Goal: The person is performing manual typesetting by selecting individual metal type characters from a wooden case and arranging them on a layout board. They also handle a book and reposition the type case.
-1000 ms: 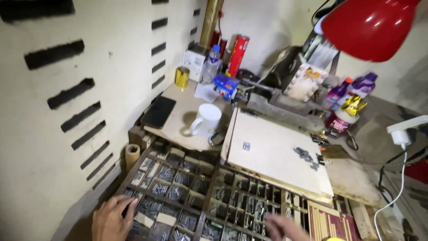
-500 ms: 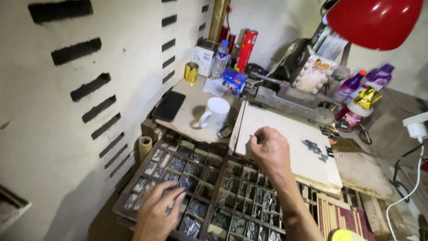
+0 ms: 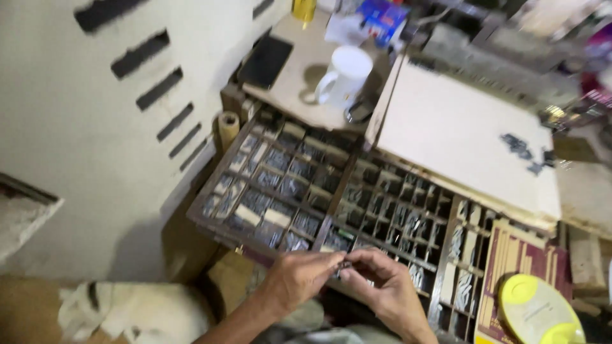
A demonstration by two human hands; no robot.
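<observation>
Two hands meet at the 6 o'clock edge of the view, over the near rim of one wooden type case (image 3: pixel 331 191). The left hand (image 3: pixel 296 280) comes in from about 7 o'clock and the right hand (image 3: pixel 386 290) from 5 o'clock, and their fingertips come together at a point between them. There the fingers (image 3: pixel 357 258) pinch narrowly on one small dark metal piece (image 3: pixel 343 266); both hands seem to share the grip, though the piece is too small and blurred to tell its shape.

The case is a single shallow tray split into many small compartments, most holding grey metal sorts, and it fills the middle of the view. At 12 o'clock from the hands, past the case, stands one white mug (image 3: pixel 344 75) on a light board, with one dark flat phone (image 3: pixel 266 60) just beside it toward 11 o'clock. At 1 o'clock lies one large pale board (image 3: pixel 459 137), tilted, with a small cluster of dark pieces (image 3: pixel 526 150) near its far right corner. At 4 o'clock sits one yellow-green round lid (image 3: pixel 535 309) on a dark red ridged mat (image 3: pixel 516 255). One cardboard roll (image 3: pixel 227 124) stands at the case's left corner, about 10 o'clock. One white animal (image 3: pixel 134 312) lies on the floor at 8 o'clock.
</observation>
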